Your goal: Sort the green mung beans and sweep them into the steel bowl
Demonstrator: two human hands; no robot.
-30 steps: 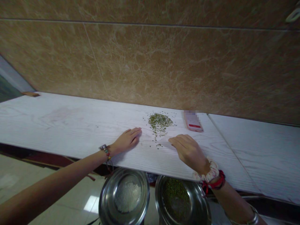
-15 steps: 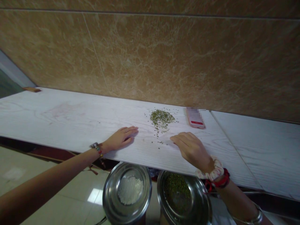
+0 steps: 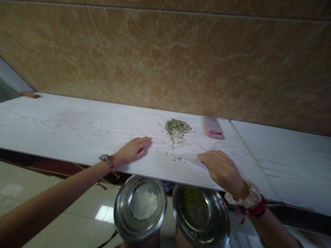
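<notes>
A loose patch of mung beans (image 3: 178, 126) lies on the white wood-grain tabletop (image 3: 85, 137), with a few strays nearer its front edge. My left hand (image 3: 134, 148) rests on the table left of the beans, fingers stretched out, holding nothing. To the right of the strays is my right hand (image 3: 219, 169), its fingers drawn together; whatever is between the fingertips is hidden. Below the table edge, a steel bowl (image 3: 119, 220) contains white grains that look like rice (image 3: 143, 205). Beside it another steel bowl (image 3: 219, 217) contains mung beans (image 3: 192, 203).
A phone (image 3: 214, 128) lies right of the bean patch, near the brown marbled wall (image 3: 160, 62). A small brown block (image 3: 30, 94) sits at the table's far left end. Light floor tiles (image 3: 72, 206) show below on the left.
My right hand has moved right and slightly down, away from the beans. A few stray beans near the front edge sit differently. My left hand stays in place.
</notes>
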